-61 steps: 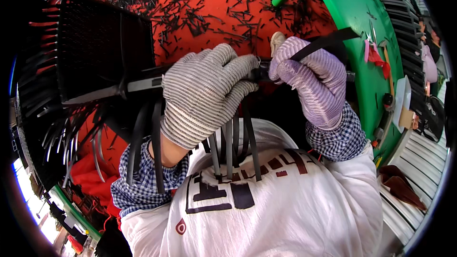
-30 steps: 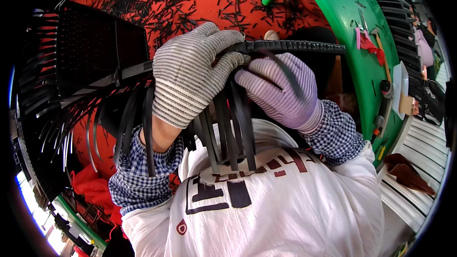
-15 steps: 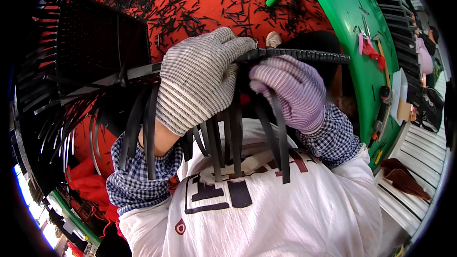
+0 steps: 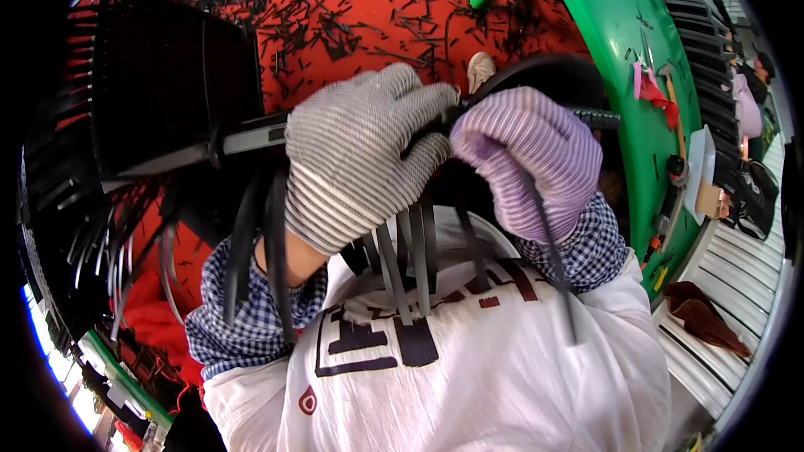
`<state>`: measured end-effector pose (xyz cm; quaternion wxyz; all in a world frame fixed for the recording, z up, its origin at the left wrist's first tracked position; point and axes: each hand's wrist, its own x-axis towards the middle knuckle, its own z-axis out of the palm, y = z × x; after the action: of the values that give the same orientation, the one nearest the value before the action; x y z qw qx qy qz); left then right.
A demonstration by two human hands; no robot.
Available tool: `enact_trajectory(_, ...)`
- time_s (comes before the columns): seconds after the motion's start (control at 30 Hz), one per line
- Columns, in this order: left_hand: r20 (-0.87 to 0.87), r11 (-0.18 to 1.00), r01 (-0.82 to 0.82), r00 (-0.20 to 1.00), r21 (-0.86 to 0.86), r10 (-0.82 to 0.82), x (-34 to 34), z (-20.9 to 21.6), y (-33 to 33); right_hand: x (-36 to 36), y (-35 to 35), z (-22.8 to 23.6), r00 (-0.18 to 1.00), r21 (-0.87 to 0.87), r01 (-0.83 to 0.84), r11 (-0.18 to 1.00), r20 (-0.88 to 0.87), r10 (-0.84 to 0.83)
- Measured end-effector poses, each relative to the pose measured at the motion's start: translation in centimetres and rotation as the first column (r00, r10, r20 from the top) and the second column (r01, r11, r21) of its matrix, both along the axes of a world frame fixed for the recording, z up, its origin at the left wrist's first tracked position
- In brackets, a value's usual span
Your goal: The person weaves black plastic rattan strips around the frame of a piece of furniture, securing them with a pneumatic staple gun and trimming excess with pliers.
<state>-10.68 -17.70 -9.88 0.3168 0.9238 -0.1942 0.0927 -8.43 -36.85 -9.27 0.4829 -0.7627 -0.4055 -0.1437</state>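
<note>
My left hand (image 4: 360, 163), in a grey-and-white striped glove, is closed on the rim of a woven black basket (image 4: 172, 75). Beside it my right hand (image 4: 532, 155), in a purple-and-white striped glove, pinches a black plastic strip (image 4: 546, 226) whose loose end trails down across my shirt. The fingertips of both hands nearly meet at the rim, and what lies between them is hidden. Wrapped rim (image 4: 601, 120) shows to the right, behind the right glove. Several loose strips (image 4: 394, 272) dangle below my left hand. A flat grey-black band (image 4: 251, 137) runs left along the basket's edge.
Black strip cuttings litter the red floor (image 4: 368, 42). At right stands a green plastic table (image 4: 620, 25) bearing scissors, a red cloth (image 4: 657, 99) and tools. A white slatted surface (image 4: 729, 301) carries a brown cloth (image 4: 703, 318). More loose strips stick out at far left.
My right hand has moved up and to the right with its strip, whose tail swings right. The right part of the rim is now mostly covered. My left hand has shifted slightly right.
</note>
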Motion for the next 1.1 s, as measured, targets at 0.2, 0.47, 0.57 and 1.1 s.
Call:
enact_trajectory(0.2,0.059,0.999,-0.028,0.998,0.035,0.025,-0.8,-0.2,-0.3,2.2,-1.1,1.9,0.986,-0.162,-0.166,0.973,-0.007,0.167)
enact_trajectory(0.47,0.019,0.994,-0.069,0.998,0.089,0.068,-1.7,0.6,-0.8,5.8,-2.5,2.4,0.739,-0.149,0.013,0.989,-0.664,-0.110)
enact_trajectory(0.57,0.039,0.994,-0.108,0.993,-0.020,0.109,-1.7,0.5,-1.0,6.3,-1.0,0.5,0.648,-0.111,-0.265,0.958,-0.756,0.092)
enact_trajectory(1.1,-0.245,0.894,-0.165,0.967,-0.416,0.064,-0.6,-1.3,-1.1,6.6,-3.0,-1.8,0.456,0.138,-0.313,0.940,-0.846,0.277)
